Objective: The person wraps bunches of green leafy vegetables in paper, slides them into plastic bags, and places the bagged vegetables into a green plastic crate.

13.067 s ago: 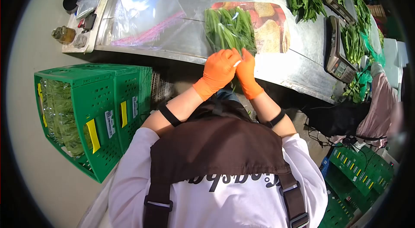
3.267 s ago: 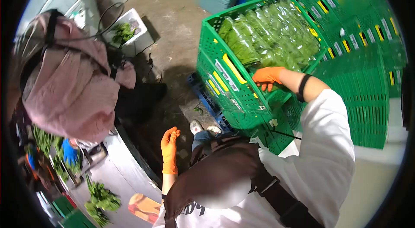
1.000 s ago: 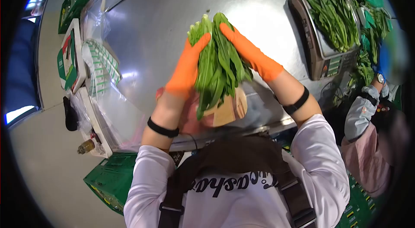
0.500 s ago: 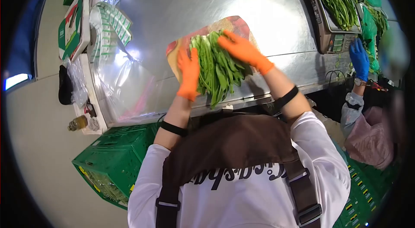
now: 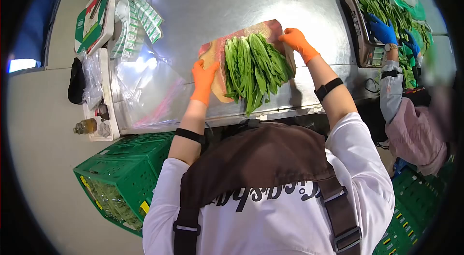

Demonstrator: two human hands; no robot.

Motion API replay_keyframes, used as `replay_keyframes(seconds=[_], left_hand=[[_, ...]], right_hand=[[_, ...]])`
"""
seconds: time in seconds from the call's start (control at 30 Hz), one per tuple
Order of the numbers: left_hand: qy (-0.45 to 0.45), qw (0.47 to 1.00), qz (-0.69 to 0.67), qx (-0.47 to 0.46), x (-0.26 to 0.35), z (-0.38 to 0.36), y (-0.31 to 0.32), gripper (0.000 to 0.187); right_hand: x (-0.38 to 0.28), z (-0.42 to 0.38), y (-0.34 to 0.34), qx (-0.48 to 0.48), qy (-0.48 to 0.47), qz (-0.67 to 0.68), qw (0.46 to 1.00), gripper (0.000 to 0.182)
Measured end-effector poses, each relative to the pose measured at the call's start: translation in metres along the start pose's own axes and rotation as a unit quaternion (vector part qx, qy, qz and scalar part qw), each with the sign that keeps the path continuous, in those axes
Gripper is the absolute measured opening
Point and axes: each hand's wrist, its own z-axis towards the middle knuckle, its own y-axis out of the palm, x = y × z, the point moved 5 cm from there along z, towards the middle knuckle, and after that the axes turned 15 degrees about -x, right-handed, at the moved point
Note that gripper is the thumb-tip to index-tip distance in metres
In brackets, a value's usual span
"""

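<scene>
A bunch of long green leaves lies spread on a red and tan patterned sheet on the metal table. My left hand, in an orange glove, is at the sheet's left edge, its thumb over the edge and its other fingers partly hidden. At the upper right corner, my right hand, also gloved in orange, pinches the sheet, whose right side is raised beside the leaves. Neither hand touches the leaves.
Clear plastic bags and printed label strips lie to the left. A scale stands on the right, where a co-worker's blue-gloved hand reaches into greens. Below the table is a green crate.
Both my hands have left the leaves and moved apart to the sheet's edges. The leaves lie more fanned out. The co-worker's hand has moved up to the greens at the scale.
</scene>
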Motion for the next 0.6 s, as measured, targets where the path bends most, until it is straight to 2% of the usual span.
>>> replay_keyframes(seconds=[0.07, 0.1, 0.13, 0.17, 0.2, 0.23, 0.27, 0.3, 0.33, 0.37, 0.4, 0.5, 0.57, 0.6], left_hand=[[0.121, 0.964, 0.113, 0.208, 0.008, -0.018, 0.000, 0.056], [0.123, 0.963, 0.112, 0.212, 0.023, -0.028, 0.000, 0.056], [0.027, 0.993, -0.021, 0.115, 0.024, -0.030, 0.003, 0.051], [-0.068, 0.986, -0.154, 0.013, 0.027, -0.033, 0.011, 0.046], [-0.065, 0.986, -0.155, 0.015, 0.033, -0.034, 0.005, 0.046], [-0.112, 0.988, -0.082, -0.061, 0.036, -0.032, 0.006, 0.040], [-0.158, 0.978, -0.009, -0.136, 0.034, -0.033, 0.008, 0.035], [-0.156, 0.979, -0.012, -0.133, 0.030, -0.035, 0.008, 0.035], [-0.086, 0.988, -0.052, -0.114, 0.029, -0.040, 0.007, 0.033], [-0.016, 0.991, -0.092, -0.094, 0.028, -0.048, 0.006, 0.032], [-0.058, 0.952, -0.282, -0.102, 0.053, -0.076, 0.018, 0.026], [-0.047, 0.941, -0.310, -0.128, 0.059, -0.091, 0.048, 0.034], [-0.033, 0.929, -0.352, -0.105, 0.079, -0.105, 0.068, 0.037], [-0.018, 0.916, -0.392, -0.086, 0.088, -0.107, 0.071, 0.042]], right_hand=[[-0.030, 0.006, 0.000, -0.038, -0.035, 0.068, 0.996, 0.037], [-0.042, 0.006, 0.001, -0.037, -0.038, 0.067, 0.996, 0.037], [-0.051, 0.006, 0.009, -0.078, -0.041, 0.161, 0.983, 0.040], [-0.064, 0.006, 0.016, -0.119, -0.045, 0.253, 0.959, 0.044], [-0.093, -0.009, 0.022, -0.112, -0.069, 0.155, 0.979, 0.050], [-0.117, -0.031, 0.033, -0.105, -0.093, 0.055, 0.989, 0.056], [-0.123, -0.040, 0.047, -0.058, -0.170, -0.036, 0.983, 0.061], [-0.134, -0.054, 0.057, -0.009, -0.247, -0.126, 0.961, 0.067], [-0.132, -0.061, 0.068, -0.058, -0.217, -0.168, 0.960, 0.081], [-0.120, -0.064, 0.081, -0.055, -0.216, -0.176, 0.959, 0.086], [-0.109, -0.067, 0.091, -0.042, -0.200, -0.198, 0.959, 0.087], [-0.114, -0.074, 0.097, -0.073, -0.189, -0.192, 0.960, 0.089], [-0.134, -0.083, 0.095, -0.126, -0.257, -0.163, 0.944, 0.084], [-0.141, -0.085, 0.093, -0.130, -0.261, -0.168, 0.942, 0.084]])
